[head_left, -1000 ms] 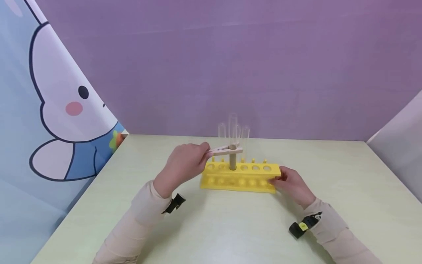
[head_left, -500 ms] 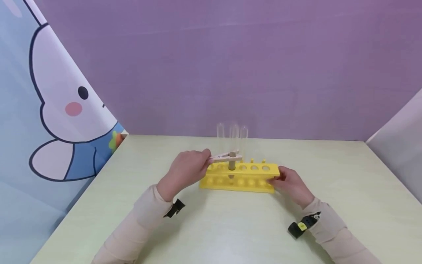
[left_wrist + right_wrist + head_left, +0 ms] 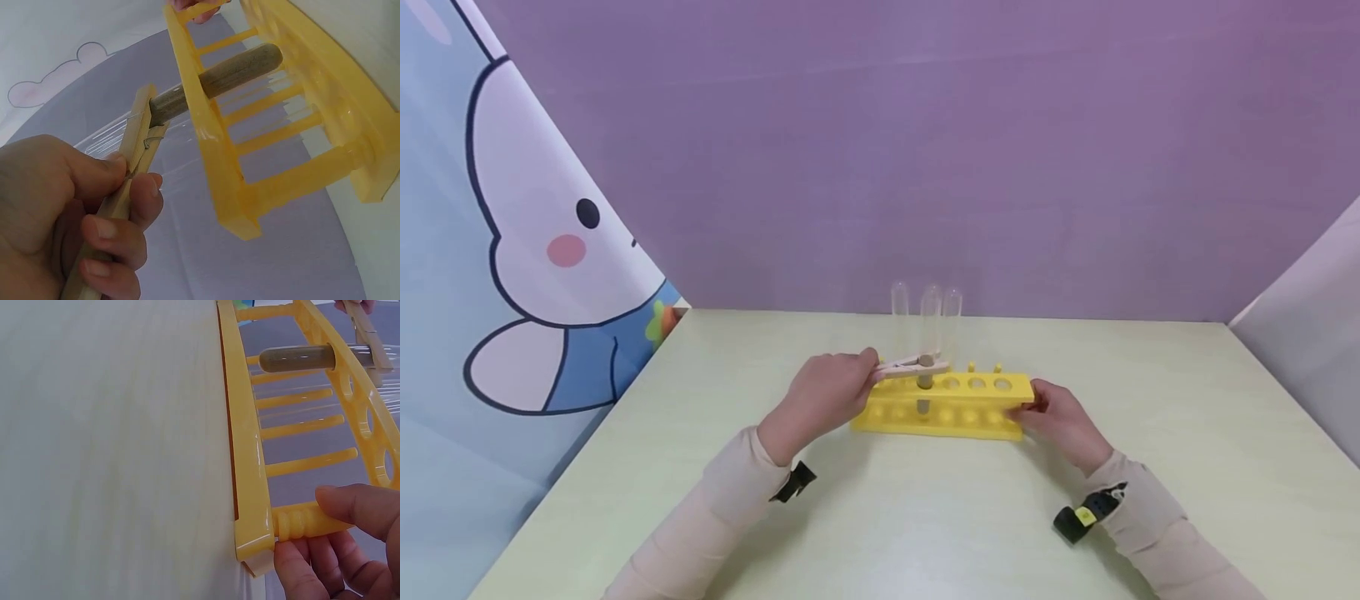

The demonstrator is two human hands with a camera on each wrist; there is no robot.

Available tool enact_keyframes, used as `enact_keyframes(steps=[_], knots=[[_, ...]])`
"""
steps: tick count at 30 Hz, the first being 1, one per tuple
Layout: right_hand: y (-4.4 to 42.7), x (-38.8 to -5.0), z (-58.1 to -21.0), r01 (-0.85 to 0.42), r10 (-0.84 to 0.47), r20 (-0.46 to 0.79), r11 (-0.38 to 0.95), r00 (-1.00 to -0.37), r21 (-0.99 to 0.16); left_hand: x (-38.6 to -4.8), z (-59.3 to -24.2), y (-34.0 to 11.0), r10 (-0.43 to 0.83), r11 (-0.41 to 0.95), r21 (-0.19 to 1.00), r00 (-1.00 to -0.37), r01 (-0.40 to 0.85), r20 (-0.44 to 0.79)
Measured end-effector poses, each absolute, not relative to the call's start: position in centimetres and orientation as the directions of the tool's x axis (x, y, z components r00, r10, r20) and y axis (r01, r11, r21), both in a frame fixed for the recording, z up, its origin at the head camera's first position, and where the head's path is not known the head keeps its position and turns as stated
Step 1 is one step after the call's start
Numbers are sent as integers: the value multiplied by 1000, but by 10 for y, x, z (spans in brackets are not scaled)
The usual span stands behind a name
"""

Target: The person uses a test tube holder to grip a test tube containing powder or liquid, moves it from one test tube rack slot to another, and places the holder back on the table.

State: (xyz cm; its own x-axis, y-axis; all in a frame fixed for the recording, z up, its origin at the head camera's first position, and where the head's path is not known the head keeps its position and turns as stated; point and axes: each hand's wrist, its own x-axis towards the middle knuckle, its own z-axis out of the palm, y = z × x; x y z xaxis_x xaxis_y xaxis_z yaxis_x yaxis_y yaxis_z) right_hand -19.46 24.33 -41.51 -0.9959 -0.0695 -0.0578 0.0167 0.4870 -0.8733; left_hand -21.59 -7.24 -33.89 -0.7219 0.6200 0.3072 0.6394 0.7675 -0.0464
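Left grip (image 3: 827, 385) is curled round clamp (image 3: 135, 140), right grip (image 3: 1063, 423) round rack (image 3: 955, 397); tube (image 3: 312, 359) appears fragile, slippery, best clamped above filling (image 3: 244, 70).

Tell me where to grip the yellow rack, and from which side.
Grip the yellow rack by the round post at its right end, coming from the right and curling round it, as the right hand does. That's likely best: the slim post joins the rack's top and bottom, and the brownish tube and wooden clamp are farther left.
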Motion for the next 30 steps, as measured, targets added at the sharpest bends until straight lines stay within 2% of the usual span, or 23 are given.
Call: enact_keyframes(steps=[15,22,30], knots=[[242,-195,-415,7,-73,-45,456,-996,-890,-217,-347,-71,636,755,-28,-721,655,277],[243,-196,-415,11,-69,-48,457,-996,-890,-219,-349,-72,659,730,-25,-693,683,292],[244,-196,-416,-8,-85,-33,445,-996,-895,-221,-351,-73,654,726,33,-704,687,275]])
